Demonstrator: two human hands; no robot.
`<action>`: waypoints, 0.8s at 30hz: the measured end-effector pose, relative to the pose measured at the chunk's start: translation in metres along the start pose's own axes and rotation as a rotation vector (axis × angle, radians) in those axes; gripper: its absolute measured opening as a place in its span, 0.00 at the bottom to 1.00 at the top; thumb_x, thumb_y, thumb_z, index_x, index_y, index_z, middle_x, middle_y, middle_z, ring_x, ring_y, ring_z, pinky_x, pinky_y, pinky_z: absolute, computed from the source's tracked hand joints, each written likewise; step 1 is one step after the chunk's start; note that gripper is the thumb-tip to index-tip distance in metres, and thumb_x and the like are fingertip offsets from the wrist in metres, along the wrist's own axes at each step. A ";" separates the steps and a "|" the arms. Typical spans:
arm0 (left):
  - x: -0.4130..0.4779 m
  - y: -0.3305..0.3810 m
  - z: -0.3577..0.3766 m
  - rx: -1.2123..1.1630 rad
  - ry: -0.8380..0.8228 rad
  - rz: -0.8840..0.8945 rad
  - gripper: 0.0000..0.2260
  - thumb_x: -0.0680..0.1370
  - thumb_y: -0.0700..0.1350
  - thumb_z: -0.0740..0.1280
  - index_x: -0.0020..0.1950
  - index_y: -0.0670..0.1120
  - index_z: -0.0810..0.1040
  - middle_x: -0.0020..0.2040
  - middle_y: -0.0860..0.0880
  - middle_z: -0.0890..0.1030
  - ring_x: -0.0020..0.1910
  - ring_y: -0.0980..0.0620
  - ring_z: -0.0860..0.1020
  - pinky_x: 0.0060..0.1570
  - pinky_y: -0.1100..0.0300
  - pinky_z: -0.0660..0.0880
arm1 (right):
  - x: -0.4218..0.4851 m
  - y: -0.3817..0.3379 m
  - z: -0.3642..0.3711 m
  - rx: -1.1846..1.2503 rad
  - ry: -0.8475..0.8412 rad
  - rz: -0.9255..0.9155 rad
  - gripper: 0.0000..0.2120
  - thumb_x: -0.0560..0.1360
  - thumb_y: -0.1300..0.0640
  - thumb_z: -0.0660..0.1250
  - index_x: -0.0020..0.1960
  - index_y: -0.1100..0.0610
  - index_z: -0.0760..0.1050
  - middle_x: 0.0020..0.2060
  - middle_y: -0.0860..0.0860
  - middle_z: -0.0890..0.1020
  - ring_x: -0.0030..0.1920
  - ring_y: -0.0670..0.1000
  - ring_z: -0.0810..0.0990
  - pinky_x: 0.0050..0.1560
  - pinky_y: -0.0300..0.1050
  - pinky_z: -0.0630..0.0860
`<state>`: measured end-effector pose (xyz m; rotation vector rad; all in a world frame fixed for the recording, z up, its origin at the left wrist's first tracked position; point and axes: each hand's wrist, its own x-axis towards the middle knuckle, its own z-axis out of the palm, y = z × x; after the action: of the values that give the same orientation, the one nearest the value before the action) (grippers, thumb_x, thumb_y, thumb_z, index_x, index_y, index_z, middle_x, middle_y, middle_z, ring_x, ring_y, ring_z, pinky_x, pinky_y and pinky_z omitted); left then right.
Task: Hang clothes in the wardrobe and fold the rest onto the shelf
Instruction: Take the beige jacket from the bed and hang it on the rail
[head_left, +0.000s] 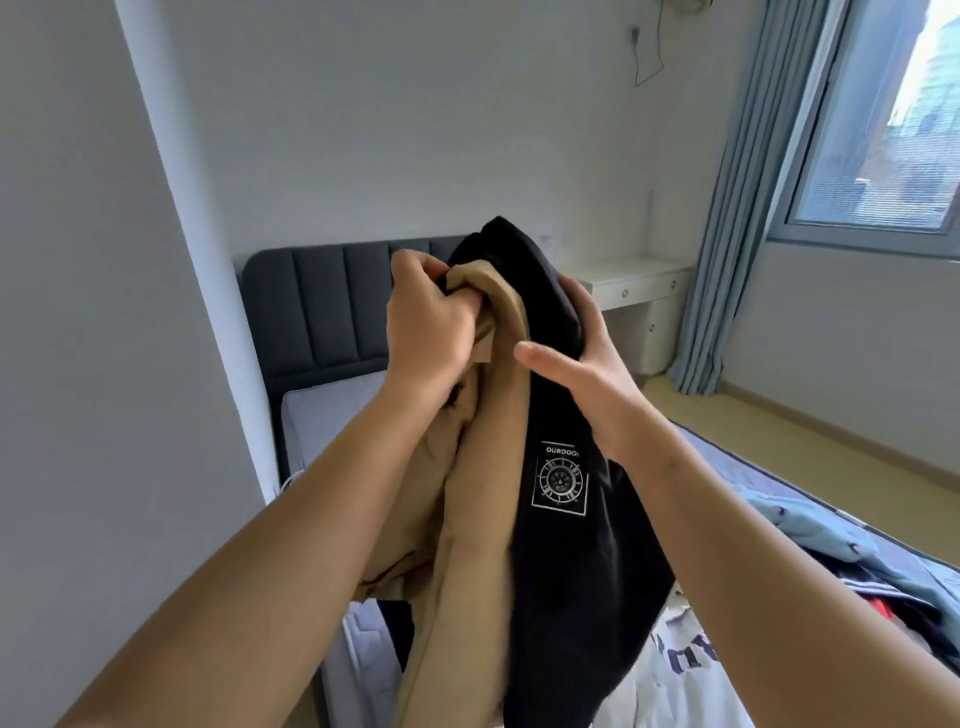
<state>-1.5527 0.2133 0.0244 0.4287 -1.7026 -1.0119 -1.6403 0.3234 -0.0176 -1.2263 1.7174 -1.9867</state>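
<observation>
Black fabric garment (566, 597) hangs at frame centre, in front of the bed with a padded grey headboard (322, 306). Tan cloth garment (483, 519) hangs against its left side. Left hand (431, 332) grips the bunched tan top edge in a fist. Right hand (592, 379) has its fingers wrapped behind the black fabric, thumb straight. White square print (560, 480) reads "OURDOO" above a wheel emblem.

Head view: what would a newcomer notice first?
Centre frame, both hands hold up clothing: the left hand grips bunched tan cloth, the right hand holds a black garment with a white square logo. Lower right, a pile of clothes lies on the bed.
</observation>
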 end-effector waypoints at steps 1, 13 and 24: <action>0.003 0.008 0.000 -0.044 -0.004 0.015 0.09 0.76 0.40 0.64 0.43 0.50 0.65 0.39 0.54 0.71 0.35 0.59 0.71 0.29 0.74 0.68 | 0.002 -0.003 0.004 -0.051 -0.011 -0.013 0.42 0.63 0.53 0.76 0.70 0.40 0.58 0.68 0.47 0.68 0.66 0.48 0.70 0.63 0.48 0.72; 0.029 0.068 -0.026 -0.276 -0.078 0.364 0.12 0.72 0.41 0.69 0.43 0.55 0.67 0.30 0.58 0.74 0.28 0.65 0.73 0.31 0.73 0.71 | 0.015 -0.082 0.002 -0.018 0.285 -0.308 0.13 0.69 0.60 0.70 0.46 0.43 0.77 0.41 0.43 0.84 0.44 0.43 0.82 0.43 0.37 0.79; -0.038 -0.085 -0.003 0.380 -0.393 0.019 0.06 0.75 0.46 0.67 0.50 0.50 0.74 0.42 0.55 0.76 0.41 0.53 0.74 0.36 0.62 0.67 | -0.039 0.056 -0.008 -0.290 0.248 0.161 0.09 0.70 0.53 0.72 0.42 0.43 0.72 0.39 0.44 0.79 0.41 0.43 0.77 0.36 0.36 0.70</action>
<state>-1.5520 0.1897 -0.0654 0.4761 -2.2633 -0.7906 -1.6406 0.3393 -0.0845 -0.9119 2.2119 -1.9088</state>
